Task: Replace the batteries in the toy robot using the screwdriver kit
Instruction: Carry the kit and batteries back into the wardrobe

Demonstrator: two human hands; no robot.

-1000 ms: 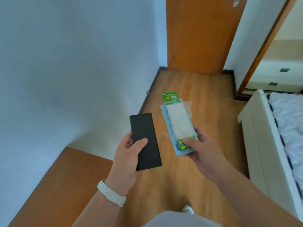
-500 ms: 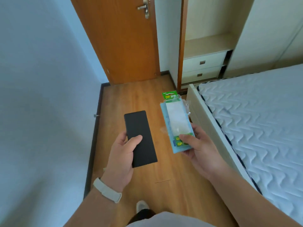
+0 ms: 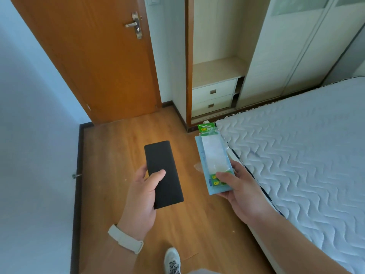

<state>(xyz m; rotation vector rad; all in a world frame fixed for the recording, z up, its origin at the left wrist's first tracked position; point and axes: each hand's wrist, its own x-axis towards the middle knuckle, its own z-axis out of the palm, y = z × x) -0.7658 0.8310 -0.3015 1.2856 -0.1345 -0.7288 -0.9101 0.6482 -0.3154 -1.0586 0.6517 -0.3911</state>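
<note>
My left hand (image 3: 143,194) grips a flat black rectangular case (image 3: 163,173), thumb lying across its front, held out over the wooden floor. My right hand (image 3: 240,189) holds a clear blister pack of batteries (image 3: 214,159) with a green header card at its far end. Its thumb presses on the green batteries at the near end of the pack. Both items are carried at about waist height, side by side and apart. No toy robot is in view.
A bed with a white quilted mattress (image 3: 296,155) fills the right side. Ahead stand a closed orange-brown door (image 3: 98,62) and a wardrobe with two small drawers (image 3: 213,97). A pale wall (image 3: 29,155) runs along the left. My shoe (image 3: 172,260) is on the wooden floor (image 3: 118,145).
The view has swung to the right and lifted: the door and wardrobe now stand ahead and the bed fills the right. Both hands keep the same hold on their items.
</note>
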